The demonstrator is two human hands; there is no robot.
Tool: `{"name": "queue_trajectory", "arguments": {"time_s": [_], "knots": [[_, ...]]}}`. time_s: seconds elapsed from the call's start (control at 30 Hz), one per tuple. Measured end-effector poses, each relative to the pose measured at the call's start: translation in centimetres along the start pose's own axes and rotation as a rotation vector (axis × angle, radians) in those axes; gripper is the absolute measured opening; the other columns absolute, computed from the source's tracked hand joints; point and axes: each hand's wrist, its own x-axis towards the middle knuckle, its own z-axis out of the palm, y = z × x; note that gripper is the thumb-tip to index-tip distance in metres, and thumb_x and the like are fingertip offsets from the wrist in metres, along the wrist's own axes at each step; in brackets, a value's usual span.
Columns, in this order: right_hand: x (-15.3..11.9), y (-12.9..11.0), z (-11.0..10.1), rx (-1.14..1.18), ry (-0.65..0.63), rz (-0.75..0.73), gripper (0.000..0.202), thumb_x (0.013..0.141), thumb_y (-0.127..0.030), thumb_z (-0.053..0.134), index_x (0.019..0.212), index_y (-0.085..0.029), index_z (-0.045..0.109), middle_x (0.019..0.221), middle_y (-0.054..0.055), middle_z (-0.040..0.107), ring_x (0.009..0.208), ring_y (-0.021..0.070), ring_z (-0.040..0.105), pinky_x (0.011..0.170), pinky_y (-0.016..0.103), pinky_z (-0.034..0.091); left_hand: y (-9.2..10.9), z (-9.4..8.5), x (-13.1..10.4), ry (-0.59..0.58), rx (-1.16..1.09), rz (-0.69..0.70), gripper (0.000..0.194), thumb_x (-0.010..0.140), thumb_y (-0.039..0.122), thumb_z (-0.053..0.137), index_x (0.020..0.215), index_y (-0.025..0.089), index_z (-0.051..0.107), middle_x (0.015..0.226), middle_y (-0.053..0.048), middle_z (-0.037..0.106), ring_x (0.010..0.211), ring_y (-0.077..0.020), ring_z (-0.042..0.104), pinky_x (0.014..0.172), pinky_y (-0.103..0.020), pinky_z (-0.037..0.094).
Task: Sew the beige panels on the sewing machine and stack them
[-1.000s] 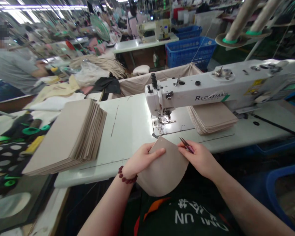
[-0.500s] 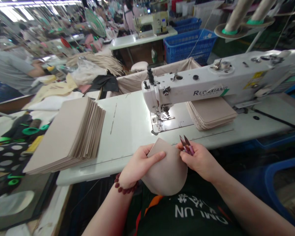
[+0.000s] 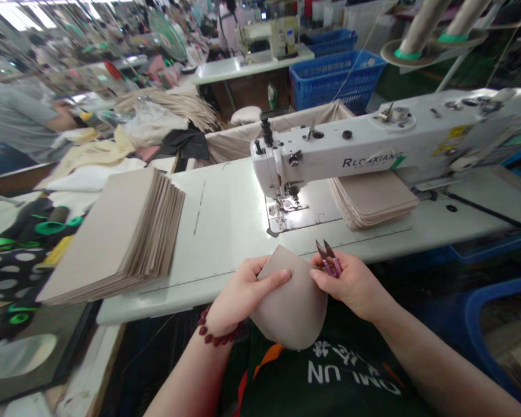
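A curved beige panel (image 3: pixel 293 307) is gripped along its left side by my left hand (image 3: pixel 254 292), thumb lying on its face. My right hand (image 3: pixel 347 281) is closed around small purple-handled thread snips (image 3: pixel 330 260), blades pointing up and apart. Its thumb and finger meet at the panel's right edge; whether they pinch it I cannot tell. Both hands are in front of the sewing machine (image 3: pixel 325 150), below its needle area. One stack of beige panels (image 3: pixel 108 226) lies left on the table (image 3: pixel 217 226); a smaller stack (image 3: pixel 373 197) sits under the machine arm.
Thread cones (image 3: pixel 421 29) stand at the upper right. A blue basket (image 3: pixel 336 78) is behind the machine, and a blue bin (image 3: pixel 473 324) is at the lower right. Cloth pieces and spools crowd the left side. A co-worker in a grey sleeve (image 3: pixel 17 116) is at far left.
My right hand, with the snips, has shifted slightly left along the panel's edge. The panel has tilted a little. My left hand keeps its grip.
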Motion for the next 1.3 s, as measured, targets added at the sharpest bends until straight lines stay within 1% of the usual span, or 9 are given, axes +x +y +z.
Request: {"name": "queue_trajectory", "arguments": {"time_s": [0.23, 0.43, 0.53, 0.63, 0.73, 0.83, 0.97, 1.13, 1.3], "knots": [[-0.2, 0.1, -0.1, -0.059, -0.041, -0.036, 0.014, 0.088, -0.031, 0.058, 0.086, -0.017, 0.059, 0.071, -0.004, 0.046, 0.065, 0.0104, 0.041, 0.059, 0.023, 0.035, -0.1, 0.0, -0.2, -0.001, 0.022, 0.0, 0.036, 0.085, 0.043, 0.071, 0.107, 0.014, 0.071, 0.09, -0.008, 0.073, 0.072, -0.0165, 0.063, 0.061, -0.022, 0.047], [-0.4, 0.1, 0.0, -0.034, -0.044, -0.025, 0.018, 0.086, -0.035, 0.064, 0.088, -0.018, 0.057, 0.072, -0.005, 0.046, 0.065, 0.0101, 0.041, 0.06, 0.023, 0.036, -0.2, -0.1, -0.3, 0.001, 0.029, -0.001, 0.037, 0.085, 0.043, 0.07, 0.107, 0.013, 0.071, 0.09, -0.009, 0.072, 0.072, -0.0174, 0.063, 0.061, -0.023, 0.048], [-0.4, 0.0, 0.0, -0.046, -0.057, -0.042, 0.015, 0.088, -0.032, 0.06, 0.083, -0.018, 0.056, 0.07, -0.005, 0.044, 0.063, 0.0088, 0.039, 0.057, 0.022, 0.034, -0.3, -0.1, -0.3, 0.008, 0.023, -0.014, 0.038, 0.084, 0.044, 0.072, 0.105, 0.012, 0.07, 0.089, -0.009, 0.072, 0.071, -0.0168, 0.063, 0.06, -0.022, 0.047], [-0.4, 0.0, -0.1, -0.031, -0.089, -0.017, 0.015, 0.09, -0.032, 0.058, 0.085, -0.018, 0.057, 0.068, -0.006, 0.04, 0.058, 0.0073, 0.035, 0.053, 0.021, 0.03, -0.4, -0.2, -0.3, 0.005, -0.011, -0.026, 0.038, 0.083, 0.044, 0.073, 0.104, 0.012, 0.071, 0.088, -0.008, 0.072, 0.07, -0.0158, 0.062, 0.059, -0.021, 0.046], [-0.4, -0.1, 0.0, -0.015, -0.099, 0.014, 0.02, 0.087, -0.037, 0.064, 0.09, -0.018, 0.057, 0.068, -0.006, 0.041, 0.057, 0.0069, 0.036, 0.05, 0.02, 0.029, -0.5, -0.2, -0.3, -0.01, -0.053, -0.039, 0.039, 0.083, 0.044, 0.073, 0.106, 0.012, 0.071, 0.09, -0.009, 0.072, 0.07, -0.0158, 0.063, 0.06, -0.021, 0.047], [-0.4, 0.0, 0.0, -0.003, -0.089, 0.015, 0.024, 0.085, -0.039, 0.066, 0.086, -0.018, 0.055, 0.069, -0.006, 0.042, 0.057, 0.0063, 0.036, 0.048, 0.019, 0.028, -0.7, -0.2, -0.3, -0.013, -0.071, -0.052, 0.039, 0.082, 0.043, 0.074, 0.105, 0.012, 0.071, 0.09, -0.01, 0.072, 0.07, -0.0155, 0.063, 0.06, -0.021, 0.046], [-0.4, 0.1, 0.1, 0.045, -0.125, 0.046, 0.018, 0.089, -0.034, 0.059, 0.083, -0.018, 0.055, 0.063, -0.008, 0.038, 0.049, 0.0044, 0.031, 0.043, 0.019, 0.022, -1.0, -0.2, -0.2, -0.009, -0.11, -0.067, 0.039, 0.081, 0.043, 0.076, 0.101, 0.011, 0.071, 0.085, -0.008, 0.071, 0.067, -0.0135, 0.061, 0.058, -0.02, 0.044], [-0.3, -0.4, 0.2, 0.14, -0.152, 0.101, 0.015, 0.09, -0.029, 0.049, 0.082, -0.018, 0.056, 0.048, -0.011, 0.032, 0.038, 0.0046, 0.024, 0.038, 0.02, 0.018, -1.6, -0.5, 0.1, -0.021, -0.165, -0.077, 0.037, 0.08, 0.041, 0.077, 0.1, 0.011, 0.071, 0.087, -0.008, 0.071, 0.067, -0.013, 0.061, 0.058, -0.019, 0.043], [-0.4, -1.0, 0.3, 0.167, -0.144, 0.123, 0.016, 0.089, -0.029, 0.049, 0.081, -0.018, 0.057, 0.043, -0.012, 0.031, 0.035, 0.0048, 0.024, 0.036, 0.019, 0.018, -2.0, -0.8, 0.4, -0.041, -0.188, -0.072, 0.036, 0.08, 0.04, 0.077, 0.101, 0.011, 0.071, 0.086, -0.008, 0.071, 0.067, -0.0132, 0.062, 0.058, -0.019, 0.043]]}}
